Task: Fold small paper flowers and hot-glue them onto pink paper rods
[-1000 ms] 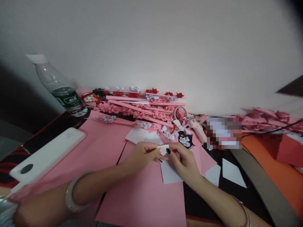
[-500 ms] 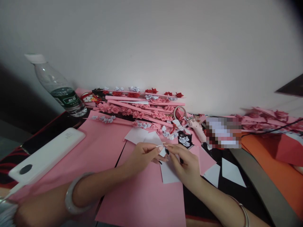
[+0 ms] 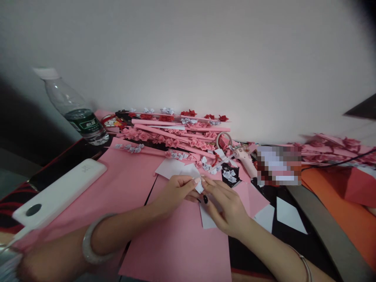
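Pinching small white paper piece (image 3: 199,187) between both hands' fingers (image 3: 196,181), long axis tilted down-right

Beyond your fingers, paper-flower sticks (image 3: 176,133) lie piled against the wall; a glue gun (image 3: 245,158) sits to their right. Far to their left you have a water bottle (image 3: 73,107) (capped, upright) and a white power bank (image 3: 58,194).

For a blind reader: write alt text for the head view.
Two bare hands, left hand and right hand, pinch a small white paper piece together above pink paper sheets; pink rolled sticks with paper roses lie behind.
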